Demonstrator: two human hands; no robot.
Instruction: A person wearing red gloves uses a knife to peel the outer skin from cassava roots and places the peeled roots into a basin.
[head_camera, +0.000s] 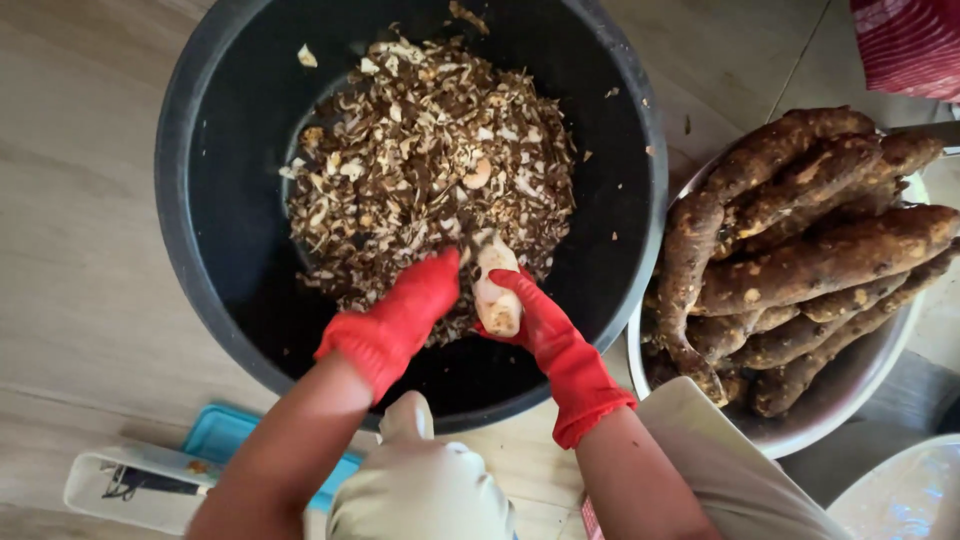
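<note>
A pale, partly peeled root (496, 290) is held over a large black tub (210, 200) that fills the upper middle of the view. The root is clamped in the right hand (535, 315), which is covered by a red glove and comes in from five o'clock; its fingers are wrapped round the lower part of the root. The left hand (405, 310), also gloved in red, is brought in from seven o'clock, and its fingertips are pressed against the root's upper end at about nine o'clock of it. Whether a blade is held in the left hand cannot be told, and its grip is closed but on what is unclear.

Inside the tub, a heap of brown and cream peelings (430, 160) is spread from the centre toward twelve o'clock, directly behind the root. At three o'clock of the tub, a white bowl (800, 435) is piled with unpeeled brown roots (810, 260), touching the tub's rim. At seven o'clock, a white tray (90, 490) and a teal lid (220, 435) are laid on the pale wooden floor (70, 250).
</note>
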